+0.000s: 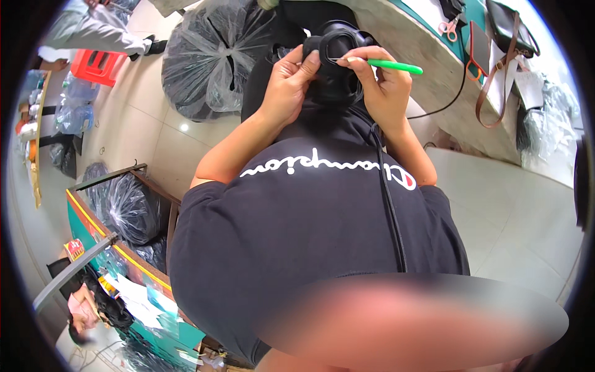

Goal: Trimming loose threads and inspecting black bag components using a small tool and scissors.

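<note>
A worker's right hand, fingers closed on a slim green-handled tool, brings its tip to the black looped piece pinched by the left hand alongside, apparently fine work calling for a firm hold.

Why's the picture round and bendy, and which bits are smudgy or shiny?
All in the head view: the fisheye lens bends things, leaving dark edges; a big smudge blurs the bottom; a shiny glare spot sits on the floor; the green tool looks clearer.
</note>
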A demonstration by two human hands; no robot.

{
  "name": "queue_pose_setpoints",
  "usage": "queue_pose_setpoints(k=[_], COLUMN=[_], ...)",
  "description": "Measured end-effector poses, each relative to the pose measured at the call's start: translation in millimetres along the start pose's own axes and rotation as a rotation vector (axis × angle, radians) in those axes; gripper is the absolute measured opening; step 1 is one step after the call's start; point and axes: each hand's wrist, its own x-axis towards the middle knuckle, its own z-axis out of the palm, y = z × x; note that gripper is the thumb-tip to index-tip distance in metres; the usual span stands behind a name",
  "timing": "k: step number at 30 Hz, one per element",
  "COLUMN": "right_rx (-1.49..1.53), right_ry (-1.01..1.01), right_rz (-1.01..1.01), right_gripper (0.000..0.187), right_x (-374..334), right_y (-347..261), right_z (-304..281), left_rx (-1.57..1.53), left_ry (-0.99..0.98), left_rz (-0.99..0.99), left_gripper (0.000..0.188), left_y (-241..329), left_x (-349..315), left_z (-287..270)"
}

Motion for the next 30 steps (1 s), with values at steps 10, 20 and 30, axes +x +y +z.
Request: queue_pose_setpoints(k=[10, 20, 30], right_rx=[-0.388, -1.018, -0.465], right_ry=[-0.034, 0.636, 0.208], right_rz=[-0.427, -0.352, 0.218], right_gripper=[0.014, 0.023, 0.023], right_x=[11, 8, 1], right_y=[24, 69, 41], right_z=[8, -176, -233], left_rx=[0.446, 0.149, 0.065], left_ry=[0.165, 0.342, 0.473], left_rz=[-0.064, 0.222, 0.110], left_gripper=[0.020, 0.028, 0.049], left_y=[7, 46, 40], left_x=[-10, -4, 2], left_z=[2, -14, -35])
